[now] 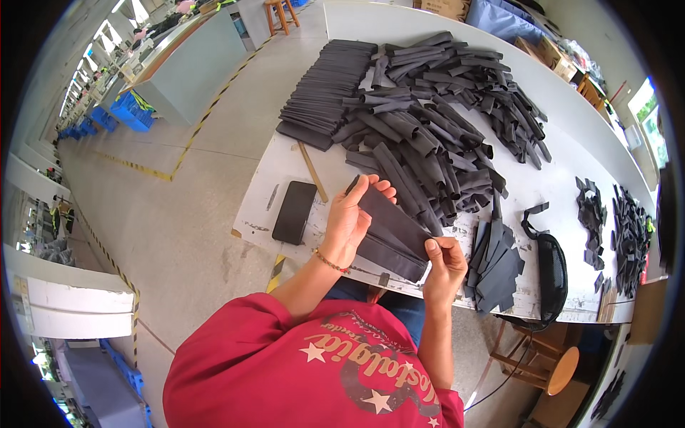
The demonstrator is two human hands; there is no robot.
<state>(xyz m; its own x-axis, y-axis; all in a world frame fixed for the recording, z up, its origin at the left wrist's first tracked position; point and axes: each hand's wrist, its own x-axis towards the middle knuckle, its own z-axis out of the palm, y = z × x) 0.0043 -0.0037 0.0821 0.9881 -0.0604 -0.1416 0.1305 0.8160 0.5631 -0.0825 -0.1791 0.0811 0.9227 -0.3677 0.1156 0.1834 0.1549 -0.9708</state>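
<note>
One left hand (349, 214), one right hand (447, 269); at least one dark cloth piece (396, 220) between them; one bracelet (330, 262); one phone (294, 212); one wooden stick (312, 171); one table (257, 209); one neat row (325, 89) of dark strips, one big loose heap (428, 143), one flat pile (499, 267), two narrow piles (631, 242), their pieces overlapping beyond counting; two stools (562, 371); several blue crates (132, 112).
</note>
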